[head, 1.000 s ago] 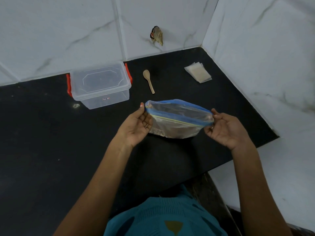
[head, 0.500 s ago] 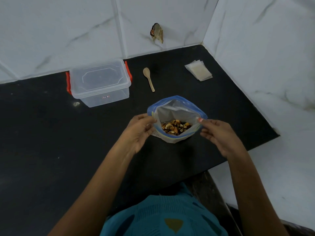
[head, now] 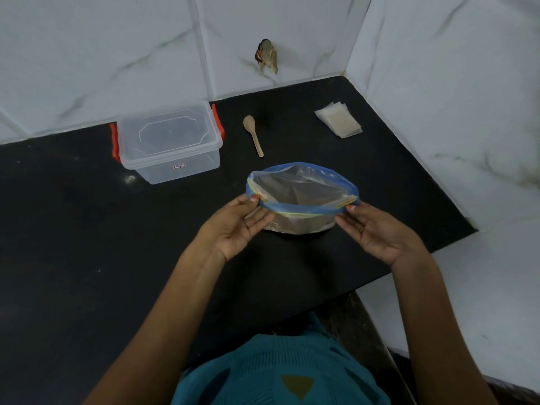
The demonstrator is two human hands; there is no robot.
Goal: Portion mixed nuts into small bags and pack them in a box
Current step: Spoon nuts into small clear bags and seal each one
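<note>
We look down at a black table (head: 87, 229) where a zip bag (head: 301, 188) stands in the middle, its blue mouth spread wide. Our left hand (head: 233, 226) pinches the mouth's left end and our right hand (head: 380, 232) its right end, each grip clamped on the rim. Behind the bag lie a spoon (head: 253, 134), a lidded clear box (head: 169, 144) to the left and small bags (head: 339, 119) stacked to the right. The bag's contents are too blurred to tell.

Black counter (head: 73, 229); white marbled tiles (head: 87, 54); brownish scrap (head: 267, 56) on them.
</note>
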